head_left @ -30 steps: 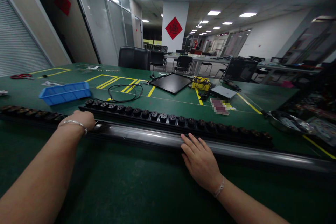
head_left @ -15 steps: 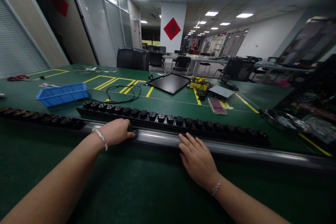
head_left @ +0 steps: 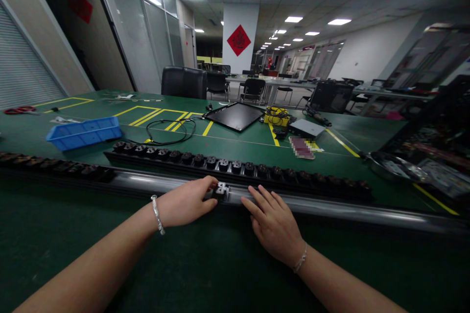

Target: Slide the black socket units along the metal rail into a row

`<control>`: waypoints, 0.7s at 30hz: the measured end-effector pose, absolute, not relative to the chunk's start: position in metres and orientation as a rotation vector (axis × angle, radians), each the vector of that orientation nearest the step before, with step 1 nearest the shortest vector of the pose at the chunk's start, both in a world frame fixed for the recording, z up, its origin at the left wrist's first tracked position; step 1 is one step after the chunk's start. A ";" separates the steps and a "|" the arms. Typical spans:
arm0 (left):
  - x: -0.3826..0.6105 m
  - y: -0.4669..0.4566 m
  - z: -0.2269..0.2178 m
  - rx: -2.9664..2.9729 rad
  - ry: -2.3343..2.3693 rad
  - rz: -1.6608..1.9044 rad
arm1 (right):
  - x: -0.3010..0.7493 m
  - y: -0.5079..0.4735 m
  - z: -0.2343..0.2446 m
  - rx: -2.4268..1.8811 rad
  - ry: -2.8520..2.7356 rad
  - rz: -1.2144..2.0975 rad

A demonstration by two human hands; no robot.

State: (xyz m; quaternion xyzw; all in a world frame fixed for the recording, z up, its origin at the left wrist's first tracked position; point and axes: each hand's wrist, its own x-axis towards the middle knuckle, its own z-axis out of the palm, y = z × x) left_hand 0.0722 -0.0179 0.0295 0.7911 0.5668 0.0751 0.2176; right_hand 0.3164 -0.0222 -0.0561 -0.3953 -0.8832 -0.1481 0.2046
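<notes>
My left hand (head_left: 193, 201) has its thumb and forefinger closed on a small black socket module (head_left: 221, 190), which sits at the long metal channel (head_left: 268, 197). Light metal parts show on the module's top. On the same channel, just to the right, my right hand (head_left: 273, 220) rests with its fingers stretched out and holds nothing. Further left in the channel lies a row of socket modules (head_left: 62, 166). Behind both hands runs a second long black strip (head_left: 235, 166) filled with several similar sockets.
A blue plastic bin (head_left: 84, 133) stands at the left, with red scissors (head_left: 20, 110) beyond it. A looped black cable (head_left: 171, 132), a flat black panel (head_left: 235, 116), a yellow box with cables (head_left: 276, 116) and a grey box (head_left: 306, 128) lie further back on the green table.
My left hand has moved to the right along the channel with the socket module, closer to my right hand. My right hand has stayed almost in place.
</notes>
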 end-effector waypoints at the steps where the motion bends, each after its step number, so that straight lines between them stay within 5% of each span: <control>1: 0.076 -0.019 0.026 2.209 1.513 0.240 | 0.317 -0.023 -0.056 -1.098 -2.471 -0.415; 21: 0.093 -0.013 -0.017 2.721 1.369 0.398 | 0.317 -0.022 -0.055 -1.111 -2.485 -0.369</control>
